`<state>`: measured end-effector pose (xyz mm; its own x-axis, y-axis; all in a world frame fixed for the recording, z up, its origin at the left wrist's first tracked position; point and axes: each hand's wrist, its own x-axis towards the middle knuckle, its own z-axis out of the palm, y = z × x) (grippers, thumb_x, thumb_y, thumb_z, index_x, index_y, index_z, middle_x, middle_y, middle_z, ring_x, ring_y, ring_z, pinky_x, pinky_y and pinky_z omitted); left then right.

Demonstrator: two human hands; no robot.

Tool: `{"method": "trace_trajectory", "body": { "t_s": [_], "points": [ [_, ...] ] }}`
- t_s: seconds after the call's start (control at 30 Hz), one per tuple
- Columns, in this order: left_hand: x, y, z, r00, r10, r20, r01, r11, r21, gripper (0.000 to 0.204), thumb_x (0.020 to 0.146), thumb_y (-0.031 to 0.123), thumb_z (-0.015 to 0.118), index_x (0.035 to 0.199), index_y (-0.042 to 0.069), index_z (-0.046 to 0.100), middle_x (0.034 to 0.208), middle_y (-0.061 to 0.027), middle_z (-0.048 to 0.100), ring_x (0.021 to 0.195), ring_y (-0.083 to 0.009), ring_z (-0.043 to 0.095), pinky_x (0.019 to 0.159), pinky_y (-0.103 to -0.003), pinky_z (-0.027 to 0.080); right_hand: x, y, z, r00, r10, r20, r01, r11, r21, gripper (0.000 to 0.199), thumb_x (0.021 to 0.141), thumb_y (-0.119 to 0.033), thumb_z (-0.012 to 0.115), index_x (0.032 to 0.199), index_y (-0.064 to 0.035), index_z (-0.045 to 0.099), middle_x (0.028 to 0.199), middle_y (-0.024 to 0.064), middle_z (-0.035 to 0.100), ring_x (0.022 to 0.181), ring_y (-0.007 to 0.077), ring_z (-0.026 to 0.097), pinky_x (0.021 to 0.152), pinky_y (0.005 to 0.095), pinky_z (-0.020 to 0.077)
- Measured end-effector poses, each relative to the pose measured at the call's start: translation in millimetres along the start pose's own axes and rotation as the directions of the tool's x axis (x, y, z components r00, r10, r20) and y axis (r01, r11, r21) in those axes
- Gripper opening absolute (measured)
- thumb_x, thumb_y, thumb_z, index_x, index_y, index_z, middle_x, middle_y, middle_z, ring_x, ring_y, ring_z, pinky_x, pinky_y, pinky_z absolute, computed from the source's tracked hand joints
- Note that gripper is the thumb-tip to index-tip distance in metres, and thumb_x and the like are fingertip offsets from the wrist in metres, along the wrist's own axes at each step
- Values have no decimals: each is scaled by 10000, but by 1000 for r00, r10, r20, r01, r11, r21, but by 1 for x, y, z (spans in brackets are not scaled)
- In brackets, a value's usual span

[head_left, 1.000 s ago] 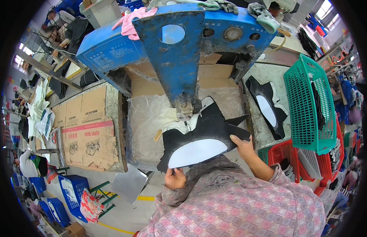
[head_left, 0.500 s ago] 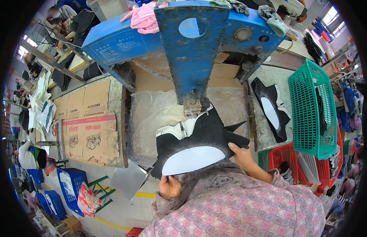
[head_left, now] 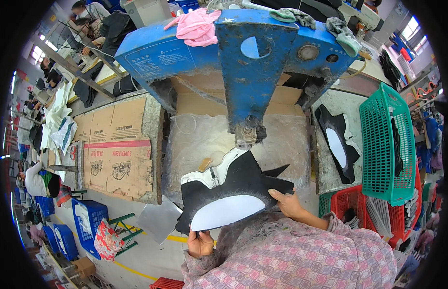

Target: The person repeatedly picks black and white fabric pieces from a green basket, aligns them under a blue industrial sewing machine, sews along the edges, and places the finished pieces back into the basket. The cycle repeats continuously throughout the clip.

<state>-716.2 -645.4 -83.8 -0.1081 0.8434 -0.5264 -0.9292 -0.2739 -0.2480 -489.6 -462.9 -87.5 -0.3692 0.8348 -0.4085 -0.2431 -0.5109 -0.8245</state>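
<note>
Between my two hands is a black shoe upper piece (head_left: 238, 181) with white edging and a white half-oval patch. My left hand (head_left: 200, 244) pinches its lower left edge beside the patch. At its right end, my right hand (head_left: 287, 202) grips a black flap, thumb on top. The far edge of the piece lies just below the metal head (head_left: 246, 135) of the blue machine arm (head_left: 248, 72); whether they touch I cannot tell. A small tan object (head_left: 204, 164) shows just beyond the white edging.
Cardboard (head_left: 115, 144) covers the side table at left. On the right table (head_left: 325, 180) lies a similar black piece (head_left: 337, 144), beside a green basket (head_left: 388, 144). Red baskets (head_left: 349, 200) stand below. A pink cloth (head_left: 194, 26) and gloves (head_left: 343, 34) rest on the machine.
Both hands have moved the shoe upper left and slightly nearer me, turning it a little. The tan object has come into sight. My view has shifted slightly.
</note>
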Motion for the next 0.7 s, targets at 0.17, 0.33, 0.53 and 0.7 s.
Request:
{"method": "trace_trajectory", "body": {
  "t_s": [0.17,0.33,0.53,0.7],
  "points": [
    [25,-1,4,999,54,-7,-52,982,181,305,883,263,380,1117,92,474,1105,-39,518,992,-179,506,676,-263,514,12,-6,-10,1000,-18,16,18,999,-26,226,739,-87,614,934,21,574,887,43,588,802,103,524,726,243,426],
    [61,9,1,996,-94,12,83,925,370,340,870,307,401,1118,84,469,1096,-28,521,970,-178,508,727,-276,478,13,-26,-20,963,-16,-269,-57,964,-261,263,718,-126,643,927,19,576,866,63,597,770,108,545,684,238,446],
    [41,43,7,941,338,34,-255,637,728,468,832,464,396,1104,93,479,1062,-24,541,909,-150,539,578,-204,490,14,-13,5,993,-117,27,120,962,-247,331,716,-175,657,955,26,548,904,30,582,765,101,517,668,230,434],
    [39,47,4,944,317,97,-299,688,661,366,880,316,366,1190,125,399,1121,-44,510,927,-183,539,602,-305,490,13,-11,7,974,212,78,-152,870,-469,321,732,-169,635,988,4,549,863,45,587,766,113,513,668,254,428]
  ]
}}
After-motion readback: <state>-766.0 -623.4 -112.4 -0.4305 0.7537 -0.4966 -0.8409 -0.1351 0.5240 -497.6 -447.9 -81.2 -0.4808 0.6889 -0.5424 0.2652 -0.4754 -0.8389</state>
